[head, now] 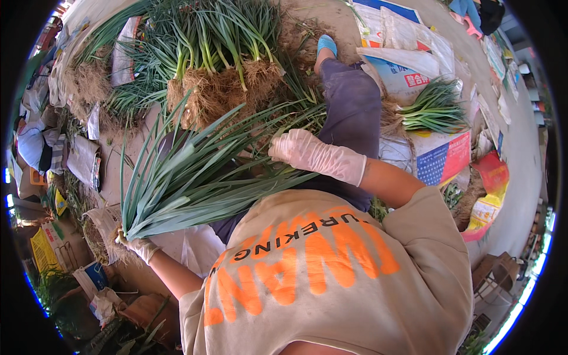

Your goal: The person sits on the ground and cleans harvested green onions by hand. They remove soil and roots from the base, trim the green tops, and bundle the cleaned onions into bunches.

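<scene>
My left hand (138, 248), in a pale thin glove, grips a bunch of long green onions (191, 177) near its root end, at the lower left. The leaves fan out across my lap towards the right. My right hand (310, 153), in a wrinkled whitish glove, is held above my thigh just beyond the leaf tips, its fingers curled; whether a leaf is between them is hidden. Ahead of me several bundles of green onions (222, 49) lie with their brown roots (217, 91) facing me. A smaller bundle (432, 108) rests on printed sacks at the right.
Printed woven sacks (406, 66) are spread on the floor at the right. A red and yellow sack (490, 199) stands beyond my right elbow. More rooted bundles (91, 80) lie at the upper left. A yellow crate (44, 250) and a folded sack (84, 162) are at the left.
</scene>
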`<state>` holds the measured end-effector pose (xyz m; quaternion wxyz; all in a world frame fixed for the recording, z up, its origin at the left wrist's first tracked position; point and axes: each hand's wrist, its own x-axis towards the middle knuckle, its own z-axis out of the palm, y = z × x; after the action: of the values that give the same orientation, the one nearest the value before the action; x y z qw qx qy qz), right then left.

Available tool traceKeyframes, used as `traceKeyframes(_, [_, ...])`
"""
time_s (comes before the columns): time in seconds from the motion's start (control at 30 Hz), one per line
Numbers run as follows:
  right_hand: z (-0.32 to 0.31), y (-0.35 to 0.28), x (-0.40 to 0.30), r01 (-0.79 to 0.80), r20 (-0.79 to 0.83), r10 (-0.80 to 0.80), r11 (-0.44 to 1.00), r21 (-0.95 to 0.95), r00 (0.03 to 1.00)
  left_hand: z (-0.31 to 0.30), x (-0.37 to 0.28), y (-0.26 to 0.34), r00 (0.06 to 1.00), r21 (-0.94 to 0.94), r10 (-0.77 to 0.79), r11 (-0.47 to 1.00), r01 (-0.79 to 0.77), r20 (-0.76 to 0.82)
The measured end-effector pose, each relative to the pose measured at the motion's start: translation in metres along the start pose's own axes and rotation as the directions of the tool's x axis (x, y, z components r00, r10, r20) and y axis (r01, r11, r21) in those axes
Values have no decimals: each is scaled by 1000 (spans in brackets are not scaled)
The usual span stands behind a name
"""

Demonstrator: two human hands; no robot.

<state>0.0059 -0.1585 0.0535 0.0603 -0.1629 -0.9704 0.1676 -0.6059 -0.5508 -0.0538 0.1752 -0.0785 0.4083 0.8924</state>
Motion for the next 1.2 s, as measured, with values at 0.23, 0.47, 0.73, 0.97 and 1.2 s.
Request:
traceKeyframes(0.23, [-16, 27, -8, -50, -206, 577, 397, 917, 791, 31, -29, -23, 979, 168, 78, 985, -46, -190])
traceKeyframes(0.47, [-29, 52, 4, -254, -375, 299, 953, 165, 877, 34, -34, -15, 971, 185, 76, 982, -33, -225])
traceKeyframes(0.73, [-40, 67, 18, -99, -235, 746, 374, 922, 623, 40, -54, -10, 965, 200, 78, 979, -27, -250])
traceKeyframes(0.97, [-58, 86, -10, -394, -574, 506, 862, 318, 644, 54, -59, -14, 970, 204, 71, 979, -23, -231])
traceKeyframes(1.2, [-35, 47, -2, -156, -398, 382, 856, 494, 834, 77, -57, -13, 976, 220, 62, 975, -15, -207])
